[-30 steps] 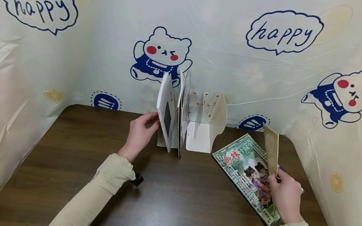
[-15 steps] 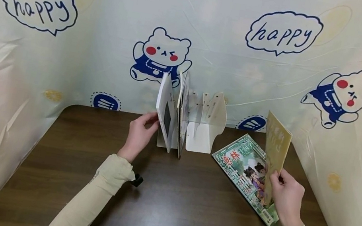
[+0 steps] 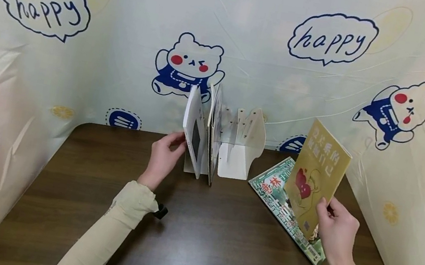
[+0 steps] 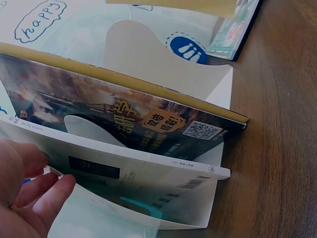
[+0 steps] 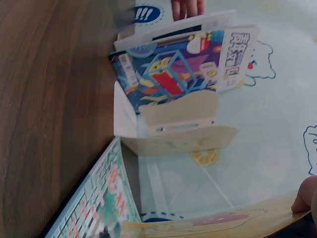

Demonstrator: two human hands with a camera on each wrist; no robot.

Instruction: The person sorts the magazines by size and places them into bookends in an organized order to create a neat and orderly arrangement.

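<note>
Table (image 3: 197,243) runs across the whole working area, dark wood. On its far side, just left of centre on my head feed, stands the white rack (image 3: 233,162). Its right-hand section shows a bare base; its panels stand nearly edge-on to me. The left part holds upright books; exact count I can't make out.

Green magazine (image 3: 269,186) lies flat on the table, right of the rack, set at a slant.

Yellow book (image 3: 317,170) is the piece I'm watching. Held up over the magazine, partly covering it, right of the rack and apart from it. Long axis close to upright, top leaning a little right; front cover turned broadly toward me. The rack's books show mostly edges, so I judge the yellow book would need a turn to line up with them.

Right hand (image 3: 336,235) has it pinched by the lower right edge, thumb on the cover; most of the book extends up and left of that grip, toward the rack side.

Left hand (image 3: 162,159) is nearer the rack, at its left end. Thumb and bent fingers close on the edge of the white book (image 3: 191,119); I read that grip as light, a steadying one.
</note>
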